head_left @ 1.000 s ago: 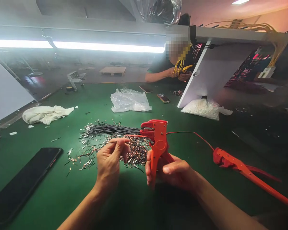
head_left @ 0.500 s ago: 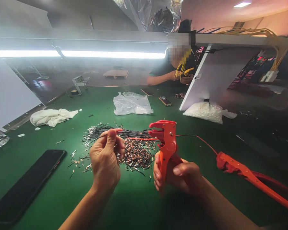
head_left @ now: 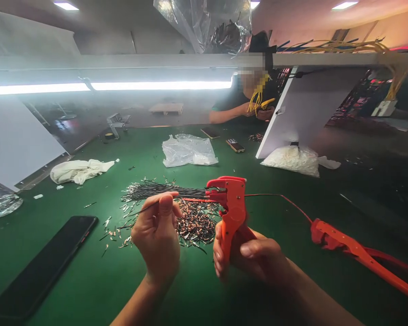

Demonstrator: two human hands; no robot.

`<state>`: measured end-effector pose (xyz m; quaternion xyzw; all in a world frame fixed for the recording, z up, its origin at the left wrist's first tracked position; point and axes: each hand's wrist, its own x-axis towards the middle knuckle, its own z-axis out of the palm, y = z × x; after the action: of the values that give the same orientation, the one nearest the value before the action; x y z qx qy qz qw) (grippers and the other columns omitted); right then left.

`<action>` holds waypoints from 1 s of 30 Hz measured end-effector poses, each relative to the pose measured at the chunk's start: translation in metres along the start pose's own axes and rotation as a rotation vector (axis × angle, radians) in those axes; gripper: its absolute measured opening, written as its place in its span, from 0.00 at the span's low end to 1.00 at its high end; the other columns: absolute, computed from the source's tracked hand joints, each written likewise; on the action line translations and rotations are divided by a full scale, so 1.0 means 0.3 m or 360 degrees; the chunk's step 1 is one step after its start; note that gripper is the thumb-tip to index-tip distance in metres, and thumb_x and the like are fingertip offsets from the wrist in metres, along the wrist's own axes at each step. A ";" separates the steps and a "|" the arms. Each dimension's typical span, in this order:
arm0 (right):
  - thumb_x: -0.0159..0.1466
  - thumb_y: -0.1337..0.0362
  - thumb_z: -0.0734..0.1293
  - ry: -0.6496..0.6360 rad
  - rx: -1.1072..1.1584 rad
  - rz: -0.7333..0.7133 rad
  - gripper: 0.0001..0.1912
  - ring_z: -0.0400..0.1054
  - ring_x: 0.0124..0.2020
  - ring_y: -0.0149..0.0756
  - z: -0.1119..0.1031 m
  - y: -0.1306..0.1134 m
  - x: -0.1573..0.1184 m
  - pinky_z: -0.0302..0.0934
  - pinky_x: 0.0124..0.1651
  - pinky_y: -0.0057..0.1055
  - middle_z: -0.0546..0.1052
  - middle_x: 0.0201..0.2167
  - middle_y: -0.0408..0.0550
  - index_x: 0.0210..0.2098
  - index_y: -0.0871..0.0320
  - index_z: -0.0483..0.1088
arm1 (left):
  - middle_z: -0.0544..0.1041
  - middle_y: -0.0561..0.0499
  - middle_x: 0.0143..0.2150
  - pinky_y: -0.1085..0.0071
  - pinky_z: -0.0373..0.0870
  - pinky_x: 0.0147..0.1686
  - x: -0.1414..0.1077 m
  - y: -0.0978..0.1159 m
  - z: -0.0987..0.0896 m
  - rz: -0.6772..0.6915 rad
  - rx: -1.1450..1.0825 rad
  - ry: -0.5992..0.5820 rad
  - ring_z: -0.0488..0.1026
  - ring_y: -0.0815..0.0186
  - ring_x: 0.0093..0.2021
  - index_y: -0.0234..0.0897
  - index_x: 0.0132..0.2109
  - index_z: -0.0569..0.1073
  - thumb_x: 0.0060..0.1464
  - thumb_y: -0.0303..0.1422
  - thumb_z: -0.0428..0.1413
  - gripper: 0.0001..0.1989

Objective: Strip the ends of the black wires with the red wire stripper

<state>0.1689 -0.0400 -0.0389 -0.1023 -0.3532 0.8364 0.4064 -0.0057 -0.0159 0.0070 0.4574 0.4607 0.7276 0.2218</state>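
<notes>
My left hand (head_left: 158,235) is closed in a pinch, thumb against fingers, on a thin dark wire (head_left: 145,209) that sticks out to the left. My right hand (head_left: 248,253) is wrapped around the handles of an orange-red wire stripper (head_left: 234,203), held upright with its jaws facing left. Whether the wire's tip touches the jaws I cannot tell. Behind the hands lies a bundle of black wires (head_left: 153,190) with bared, silvery left ends. A heap of short wire scraps (head_left: 197,222), copper and black, sits on the green table (head_left: 98,280) between my hands.
A large phone (head_left: 44,267) lies at left, a second orange-red tool (head_left: 350,246) at right. Further back are a white cloth (head_left: 81,171), a clear plastic bag (head_left: 190,150) and a tied bag of white bits (head_left: 290,160). Across the table a person (head_left: 231,111) handles yellow wires.
My left hand has moved slightly right, closer to the stripper, and the dark wire at its left shows more plainly. The stripper sits slightly further left. The view has shifted a little.
</notes>
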 end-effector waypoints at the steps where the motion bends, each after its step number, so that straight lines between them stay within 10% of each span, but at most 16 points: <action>1: 0.55 0.66 0.64 0.0053 -0.0065 -0.0035 0.19 0.70 0.36 0.44 0.005 -0.002 0.002 0.63 0.39 0.42 0.75 0.35 0.54 0.47 0.63 0.68 | 0.69 0.58 0.20 0.75 0.57 0.18 -0.007 -0.009 -0.003 0.0092 0.0102 0.0039 0.63 0.75 0.19 0.39 0.35 0.76 0.61 0.35 0.56 0.08; 11: 0.57 0.67 0.61 0.0240 -0.0092 -0.0214 0.18 0.70 0.34 0.45 0.019 -0.031 0.003 0.63 0.39 0.45 0.74 0.36 0.54 0.46 0.63 0.68 | 0.72 0.54 0.22 0.72 0.56 0.26 -0.019 -0.040 0.039 0.1168 0.1066 -0.0408 0.66 0.70 0.23 0.37 0.31 0.70 0.58 0.26 0.56 0.07; 22: 0.57 0.67 0.62 0.0287 -0.0157 -0.0437 0.18 0.70 0.37 0.45 0.016 -0.076 -0.016 0.64 0.40 0.43 0.74 0.37 0.53 0.46 0.60 0.69 | 0.60 0.59 0.14 0.73 0.44 0.21 -0.025 0.059 0.155 0.0844 0.1360 -0.0281 0.57 0.71 0.15 0.38 0.27 0.69 0.61 0.31 0.52 0.13; 30: 0.59 0.67 0.59 0.0370 -0.0208 -0.0515 0.16 0.69 0.38 0.44 0.016 -0.129 -0.049 0.63 0.43 0.43 0.74 0.36 0.50 0.46 0.56 0.70 | 0.65 0.59 0.18 0.73 0.50 0.21 -0.056 0.143 0.202 0.0588 0.0869 -0.0499 0.55 0.74 0.16 0.39 0.28 0.68 0.63 0.32 0.51 0.13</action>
<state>0.1996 -0.0372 -0.0110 -0.1663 -0.3692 0.7181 0.5660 0.0594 -0.0205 0.0464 0.6814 0.5079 0.5265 0.0243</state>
